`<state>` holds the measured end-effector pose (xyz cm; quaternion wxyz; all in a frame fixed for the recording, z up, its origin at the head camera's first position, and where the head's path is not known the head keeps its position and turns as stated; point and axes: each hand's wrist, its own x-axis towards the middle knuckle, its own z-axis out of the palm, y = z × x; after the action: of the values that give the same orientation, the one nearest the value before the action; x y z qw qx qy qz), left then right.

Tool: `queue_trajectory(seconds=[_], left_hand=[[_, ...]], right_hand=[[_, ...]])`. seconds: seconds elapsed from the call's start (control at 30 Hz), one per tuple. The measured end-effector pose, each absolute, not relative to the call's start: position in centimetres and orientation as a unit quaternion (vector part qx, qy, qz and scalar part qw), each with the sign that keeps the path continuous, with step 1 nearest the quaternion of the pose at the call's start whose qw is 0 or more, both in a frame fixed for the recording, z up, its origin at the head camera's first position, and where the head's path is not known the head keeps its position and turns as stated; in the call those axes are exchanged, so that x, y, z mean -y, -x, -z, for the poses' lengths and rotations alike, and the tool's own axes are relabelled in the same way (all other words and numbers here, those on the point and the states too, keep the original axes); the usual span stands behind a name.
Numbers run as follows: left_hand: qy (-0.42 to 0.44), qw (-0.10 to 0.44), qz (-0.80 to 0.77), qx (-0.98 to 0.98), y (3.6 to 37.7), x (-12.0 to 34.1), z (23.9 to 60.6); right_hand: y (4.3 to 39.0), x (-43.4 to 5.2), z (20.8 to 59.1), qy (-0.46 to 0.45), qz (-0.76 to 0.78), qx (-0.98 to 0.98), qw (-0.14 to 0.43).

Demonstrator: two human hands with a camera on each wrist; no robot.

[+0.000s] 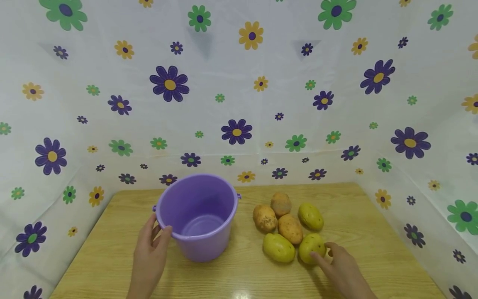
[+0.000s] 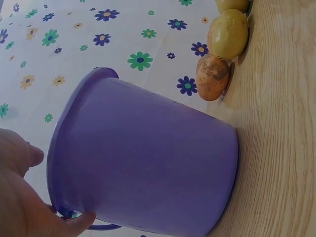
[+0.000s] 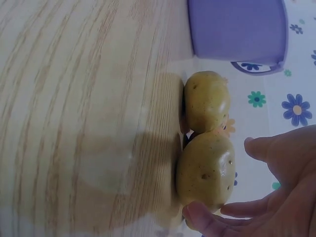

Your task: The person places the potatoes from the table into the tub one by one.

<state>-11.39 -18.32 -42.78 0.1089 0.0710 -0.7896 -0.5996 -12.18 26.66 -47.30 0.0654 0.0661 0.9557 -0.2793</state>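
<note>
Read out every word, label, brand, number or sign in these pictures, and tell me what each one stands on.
None: no readable text shows in any view.
The bucket shows no label or brand.
The potatoes show only spots and blemishes.
The table shows only wood grain.
The cloth shows printed flowers, no lettering.
</note>
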Motion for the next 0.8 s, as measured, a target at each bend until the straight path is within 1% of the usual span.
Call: queue_trajectory(seconds=[0.2,0.8], left_hand=[[-0.074,0.091,0.598,0.793,11.4,18.0,42.5],[-0.046,0.089,0.596,0.797,11.7,18.2,42.6]], right_hand=[[12.3,-26.4,47.8,-0.06,0.271,-0.959,0.052],[12.8,-25.3,48.2,-0.065,0.261,-0.962,0.037]])
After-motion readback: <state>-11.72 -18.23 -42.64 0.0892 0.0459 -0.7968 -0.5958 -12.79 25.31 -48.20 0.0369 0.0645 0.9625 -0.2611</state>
